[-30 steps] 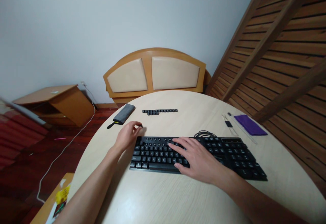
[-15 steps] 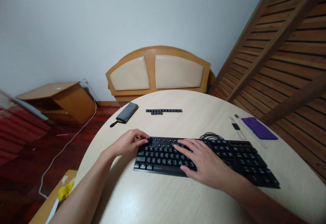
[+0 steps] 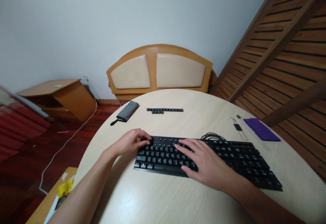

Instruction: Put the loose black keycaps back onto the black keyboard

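A black keyboard [image 3: 165,168] lies on the round table [image 3: 142,196], slightly angled. My left hand [image 3: 131,141] is at its upper left corner, with thumb and index finger pinched around a keycap [image 3: 150,141] there; the fingertips partly hide it. My right hand [image 3: 203,159] rests over the middle of the keyboard, palm down, fingers spread and holding nothing. Beyond the keyboard, loose black keycaps [image 3: 173,109] are lined up in a long row, with a shorter row just in front.
A grey pouch [image 3: 129,110] lies at the left of the table. Coiled cable [image 3: 212,136] sits behind the keyboard. At the right are a keycap puller-like tool [image 3: 237,127], a thin brush [image 3: 252,132] and a purple cloth [image 3: 262,128]. A wooden chair back [image 3: 153,67] stands beyond the table.
The view has shifted slightly. My left thumb and index finger have drawn a little closer around the corner keycap; my right hand stays in place on the keyboard.
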The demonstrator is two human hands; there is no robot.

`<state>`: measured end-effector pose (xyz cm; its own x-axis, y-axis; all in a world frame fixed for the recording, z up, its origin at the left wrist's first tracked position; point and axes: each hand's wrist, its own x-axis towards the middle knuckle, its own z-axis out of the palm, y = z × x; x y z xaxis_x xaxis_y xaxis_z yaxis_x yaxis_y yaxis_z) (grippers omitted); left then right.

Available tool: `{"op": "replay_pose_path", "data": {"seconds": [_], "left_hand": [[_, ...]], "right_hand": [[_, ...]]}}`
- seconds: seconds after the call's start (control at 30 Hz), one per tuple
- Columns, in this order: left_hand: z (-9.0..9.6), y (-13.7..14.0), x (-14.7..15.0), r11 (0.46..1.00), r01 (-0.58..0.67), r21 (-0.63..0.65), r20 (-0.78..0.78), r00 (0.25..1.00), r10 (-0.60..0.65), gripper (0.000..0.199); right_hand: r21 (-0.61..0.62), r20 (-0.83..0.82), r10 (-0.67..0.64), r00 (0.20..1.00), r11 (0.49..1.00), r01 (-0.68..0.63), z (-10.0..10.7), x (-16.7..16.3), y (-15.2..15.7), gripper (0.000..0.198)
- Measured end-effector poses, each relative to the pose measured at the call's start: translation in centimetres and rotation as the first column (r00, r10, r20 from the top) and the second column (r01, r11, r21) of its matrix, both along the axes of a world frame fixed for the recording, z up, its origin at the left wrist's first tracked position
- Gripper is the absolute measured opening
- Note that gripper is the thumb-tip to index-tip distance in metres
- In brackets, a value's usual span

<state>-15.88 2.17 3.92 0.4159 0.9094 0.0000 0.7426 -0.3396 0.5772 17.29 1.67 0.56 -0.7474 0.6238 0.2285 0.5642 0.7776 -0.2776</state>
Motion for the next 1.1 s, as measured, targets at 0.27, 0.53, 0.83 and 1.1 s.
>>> {"op": "replay_pose_path", "data": {"seconds": [0.27, 0.53, 0.83, 1.1], "left_hand": [[-0.3, 0.1, 0.0, 0.994, 0.074, 0.079, -0.065, 0.995, -0.069, 0.021], [0.6, -0.3, 0.9, 0.975, 0.147, 0.165, -0.173, 0.978, -0.118, 0.021], [0.8, -0.5, 1.4, 0.983, 0.138, 0.124, -0.228, 0.968, -0.107, 0.027], [0.6, -0.5, 1.8, 0.989, 0.073, 0.127, -0.275, 0.961, -0.036, 0.022]], "right_hand": [[0.0, -0.015, -0.005, 1.0, 1.0, 0.005, 0.0, 0.0, -0.1, 0.059], [-0.006, -0.021, -0.004, 1.0, 1.0, 0.004, -0.1, 0.0, 0.0, 0.059], [-0.006, -0.014, -0.008, 1.0, 1.0, 0.008, 0.3, -0.1, -0.1, 0.058], [-0.009, -0.001, -0.005, 1.0, 1.0, 0.005, 0.0, 0.0, 0.0, 0.059]]}}
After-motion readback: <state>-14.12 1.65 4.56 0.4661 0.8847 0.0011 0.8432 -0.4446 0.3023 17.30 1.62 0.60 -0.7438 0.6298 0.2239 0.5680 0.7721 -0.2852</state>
